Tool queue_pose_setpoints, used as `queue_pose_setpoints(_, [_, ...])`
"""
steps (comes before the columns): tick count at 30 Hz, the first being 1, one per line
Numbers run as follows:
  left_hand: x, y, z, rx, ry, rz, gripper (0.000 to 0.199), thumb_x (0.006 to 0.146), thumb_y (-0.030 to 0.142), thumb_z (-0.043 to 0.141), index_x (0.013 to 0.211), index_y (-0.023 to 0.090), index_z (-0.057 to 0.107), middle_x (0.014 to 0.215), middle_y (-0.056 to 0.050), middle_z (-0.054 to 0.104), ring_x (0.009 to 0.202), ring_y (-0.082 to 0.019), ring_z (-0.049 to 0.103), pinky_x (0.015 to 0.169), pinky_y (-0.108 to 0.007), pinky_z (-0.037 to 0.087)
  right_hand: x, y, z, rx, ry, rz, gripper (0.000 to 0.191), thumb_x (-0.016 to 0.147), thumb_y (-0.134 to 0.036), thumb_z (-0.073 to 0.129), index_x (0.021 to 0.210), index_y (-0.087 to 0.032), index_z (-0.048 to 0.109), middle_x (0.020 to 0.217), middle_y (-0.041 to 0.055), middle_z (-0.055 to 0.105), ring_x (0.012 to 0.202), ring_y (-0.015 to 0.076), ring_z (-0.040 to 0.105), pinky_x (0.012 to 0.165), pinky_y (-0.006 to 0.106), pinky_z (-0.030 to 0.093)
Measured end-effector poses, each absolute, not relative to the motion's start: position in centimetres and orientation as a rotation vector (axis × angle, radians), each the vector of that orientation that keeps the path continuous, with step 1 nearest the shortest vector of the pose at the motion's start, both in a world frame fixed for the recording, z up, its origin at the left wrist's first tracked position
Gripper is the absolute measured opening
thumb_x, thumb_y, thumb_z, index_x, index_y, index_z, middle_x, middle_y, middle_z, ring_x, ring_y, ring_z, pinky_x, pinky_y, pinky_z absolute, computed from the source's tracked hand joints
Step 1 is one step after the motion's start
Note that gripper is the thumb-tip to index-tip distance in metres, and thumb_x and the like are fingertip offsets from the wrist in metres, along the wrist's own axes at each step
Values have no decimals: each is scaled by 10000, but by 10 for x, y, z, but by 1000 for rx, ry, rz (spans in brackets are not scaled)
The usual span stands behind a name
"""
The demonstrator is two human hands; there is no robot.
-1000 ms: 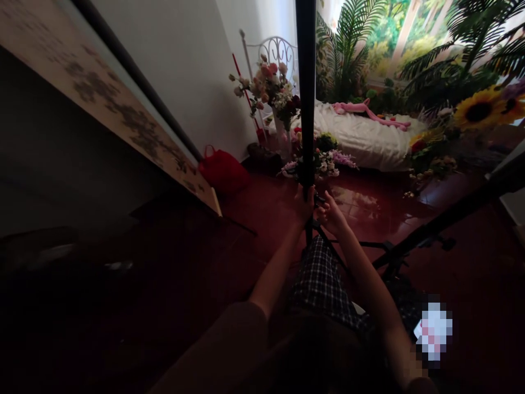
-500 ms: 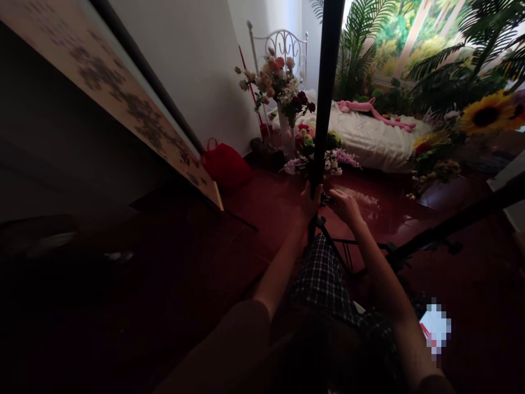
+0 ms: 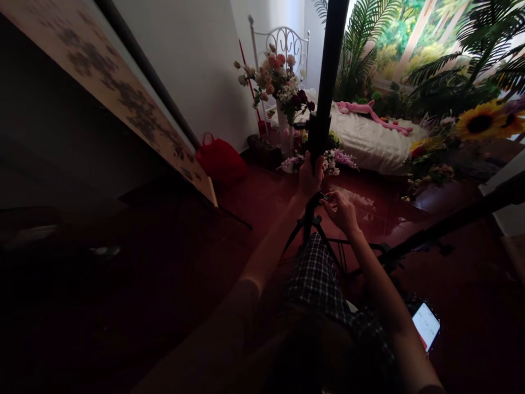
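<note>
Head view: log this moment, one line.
left hand: grips black pole | right hand: at knob, lower than left hand | phone: screen lit

Floor (image 3: pixel 262 191): glossy, dark red, tiled, with pale reflections toward the bed; much of the near part lost in shadow. Upon it: one red bag (image 3: pixel 221 161), handle up, slumped near the wall; one dark object (image 3: pixel 264 148), just beside the bag, kind not discernible; one pale tall vase (image 3: pixel 284 128) of mixed blooms, upright, its foot partly hidden; one black stand (image 3: pixel 334 49), legs splayed, feet largely obscured. Bed (image 3: pixel 287 46): white metal headboard with scrollwork, white rumpled cover (image 3: pixel 371 148). Upon the cover: one pink long-limbed soft toy (image 3: pixel 369 109), stretched lengthwise.
</note>
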State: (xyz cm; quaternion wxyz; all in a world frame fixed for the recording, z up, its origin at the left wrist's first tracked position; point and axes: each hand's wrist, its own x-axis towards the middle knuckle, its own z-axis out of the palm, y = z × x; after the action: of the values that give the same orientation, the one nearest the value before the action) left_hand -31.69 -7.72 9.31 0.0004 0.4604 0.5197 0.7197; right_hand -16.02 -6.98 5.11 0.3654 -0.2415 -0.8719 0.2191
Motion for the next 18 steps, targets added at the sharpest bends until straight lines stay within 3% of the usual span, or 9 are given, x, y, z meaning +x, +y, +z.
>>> queue_pose_setpoints(4, [-320, -72, 117, 1506, 1596, 2306, 454, 938, 615, 370, 1016, 213, 565, 575, 51, 529, 434, -59, 482, 469, -212, 372, -175, -70, 45, -696, -2026, 898, 276, 889, -484, 558, 948, -236, 451, 793, -2, 604, 651, 143, 607, 578, 246, 454])
queue_pose_setpoints(9, [-326, -70, 128, 1573, 1610, 2267, 457, 936, 614, 379, 1040, 205, 557, 559, 53, 511, 436, -67, 491, 468, -217, 363, -199, -69, 44, -889, -1491, 1594, 142, 898, -353, 473, 965, -241, 418, 609, -80, 470, 449, 93, 448, 410, 191, 333])
queue_pose_setpoints(11, [-327, -68, 128, 1582, 1620, 2264, 448, 933, 606, 397, 1046, 203, 558, 557, 53, 505, 436, -70, 490, 473, -223, 355, -201, -68, 45, -920, -1420, 1721, 122, 892, -327, 464, 964, -230, 446, 583, -85, 462, 423, 86, 420, 385, 183, 316])
queue_pose_setpoints(15, [-327, -67, 128, 1574, 1636, 2268, 429, 923, 594, 436, 1034, 200, 566, 564, 46, 511, 444, -72, 487, 489, -234, 341, -189, -72, 46, -869, -1624, 1491, 233, 880, -442, 529, 933, -216, 520, 653, -36, 579, 498, 100, 513, 447, 204, 407])
queue_pose_setpoints(18, [-326, -68, 129, 1557, 1658, 2271, 437, 920, 601, 433, 1006, 197, 576, 565, 36, 521, 448, -76, 484, 495, -242, 341, -176, -78, 45, -780, -1876, 1181, 362, 859, -539, 577, 1021, -215, 565, 757, 3, 647, 603, 129, 590, 557, 241, 465])
